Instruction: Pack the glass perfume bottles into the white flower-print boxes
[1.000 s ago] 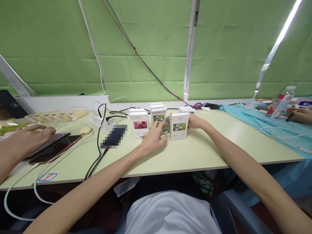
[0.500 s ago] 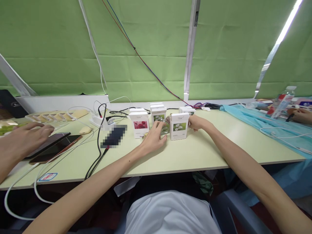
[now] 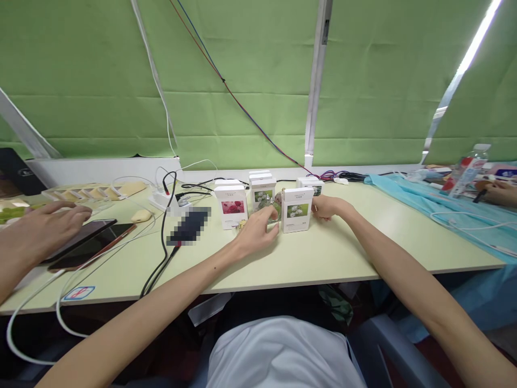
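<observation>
My left hand [image 3: 258, 229] rests low over the table in front of the middle boxes, thumb apart from the fingers, close to a clear glass bottle [image 3: 272, 207]. My right hand [image 3: 326, 207] is at the right side of a white box with white flowers [image 3: 297, 211]; its fingertips are partly hidden, and what they hold cannot be made out. Further left stands a white box with red flowers [image 3: 233, 209], a small gold item [image 3: 242, 224] at its foot. Behind are another white-flower box [image 3: 262, 189] and a box at the back right [image 3: 310, 184].
Another person's hand [image 3: 52, 223] is over phones [image 3: 92, 245] at the left. Cables and a power strip [image 3: 167, 203] lie left of the boxes. At the right are blue cloth [image 3: 436, 215], a bottle [image 3: 470, 170] and a person's hand [image 3: 501, 192].
My left hand has shifted slightly down and right, with its index finger lower beside the glass bottle. My right hand has barely moved. The boxes stand as before.
</observation>
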`<state>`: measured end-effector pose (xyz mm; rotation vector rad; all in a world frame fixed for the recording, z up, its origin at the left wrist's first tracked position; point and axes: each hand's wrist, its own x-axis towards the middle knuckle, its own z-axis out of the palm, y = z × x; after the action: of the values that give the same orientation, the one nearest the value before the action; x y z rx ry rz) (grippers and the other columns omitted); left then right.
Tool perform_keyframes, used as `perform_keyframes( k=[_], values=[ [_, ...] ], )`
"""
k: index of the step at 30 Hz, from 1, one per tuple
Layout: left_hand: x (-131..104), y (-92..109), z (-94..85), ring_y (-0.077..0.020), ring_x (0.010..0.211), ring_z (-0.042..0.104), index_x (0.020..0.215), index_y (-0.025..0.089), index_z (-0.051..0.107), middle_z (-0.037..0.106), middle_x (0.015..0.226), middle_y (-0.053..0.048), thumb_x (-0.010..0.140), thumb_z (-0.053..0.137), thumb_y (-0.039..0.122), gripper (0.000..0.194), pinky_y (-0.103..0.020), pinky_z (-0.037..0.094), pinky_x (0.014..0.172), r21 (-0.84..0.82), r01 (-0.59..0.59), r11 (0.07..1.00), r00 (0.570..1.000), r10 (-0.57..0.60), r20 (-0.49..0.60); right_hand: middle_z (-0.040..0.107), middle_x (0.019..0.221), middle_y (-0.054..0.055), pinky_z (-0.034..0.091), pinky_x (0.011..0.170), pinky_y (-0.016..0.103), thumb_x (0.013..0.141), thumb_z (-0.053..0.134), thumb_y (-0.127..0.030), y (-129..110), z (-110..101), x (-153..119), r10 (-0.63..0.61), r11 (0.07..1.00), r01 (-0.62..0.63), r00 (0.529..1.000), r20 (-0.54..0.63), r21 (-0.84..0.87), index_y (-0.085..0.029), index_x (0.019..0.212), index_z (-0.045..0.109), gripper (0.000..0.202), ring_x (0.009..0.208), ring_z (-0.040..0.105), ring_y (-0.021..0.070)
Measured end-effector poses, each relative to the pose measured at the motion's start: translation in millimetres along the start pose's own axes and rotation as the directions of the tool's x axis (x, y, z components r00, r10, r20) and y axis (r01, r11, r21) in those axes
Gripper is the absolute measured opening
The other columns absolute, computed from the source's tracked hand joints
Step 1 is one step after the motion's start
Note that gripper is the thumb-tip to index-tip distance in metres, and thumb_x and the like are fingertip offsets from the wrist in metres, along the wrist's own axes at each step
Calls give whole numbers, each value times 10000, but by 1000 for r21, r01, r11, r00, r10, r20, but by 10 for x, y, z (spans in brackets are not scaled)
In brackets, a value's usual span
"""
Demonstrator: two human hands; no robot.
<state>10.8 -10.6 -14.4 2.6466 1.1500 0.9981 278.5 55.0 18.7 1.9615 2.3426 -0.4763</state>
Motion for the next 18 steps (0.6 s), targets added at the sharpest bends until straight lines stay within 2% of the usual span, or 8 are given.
perform_keyframes(
  k=[5,9,12,13,15,18],
  values=[
    [-18,-4,18,-204,766,622,1035,188,609,646,814,-32,904,545,234,153,-343,498,775,14,-53,998,995,52,81,670,709,69,499,546,257,794,577,-25,45,2,35,-30,1000,30,1000,-5,8,-144,866,592,141,582,642,174],
    [-30,-9,27,-198,785,635,1114,194,616,691,966,-56,913,536,237,220,-343,514,803,-2,-85,996,989,85,119,682,772,77,485,551,246,816,564,-66,72,-28,42,-83,996,85,993,-89,18,-144,878,601,107,576,621,150],
    [-36,-5,30,-190,794,641,1159,201,616,696,1110,-72,915,533,234,260,-344,525,810,-13,-104,994,983,105,150,691,777,77,453,546,246,844,540,-108,56,-61,19,-147,988,155,970,-192,25,-142,886,617,95,555,608,146],
    [-38,-4,31,-190,798,644,1166,202,617,693,1140,-76,915,534,235,267,-346,528,813,-15,-108,994,981,109,158,699,789,83,442,553,249,851,527,-116,43,-73,9,-168,984,178,954,-248,18,-142,873,621,100,569,612,151],
    [-42,-2,31,-191,805,652,1179,204,617,691,1174,-80,913,540,237,279,-349,534,818,-20,-115,993,979,117,168,718,845,105,428,598,259,851,516,-119,14,-97,-6,-198,979,204,893,-404,-30,-142,845,630,116,659,631,176],
    [-50,1,29,-196,838,673,1207,203,614,690,1219,-83,907,557,238,307,-345,543,831,-23,-133,991,974,135,180,727,882,137,422,675,287,825,530,-106,-25,-130,-15,-127,991,131,777,-617,-39,-137,839,641,116,801,642,231]
  ],
)
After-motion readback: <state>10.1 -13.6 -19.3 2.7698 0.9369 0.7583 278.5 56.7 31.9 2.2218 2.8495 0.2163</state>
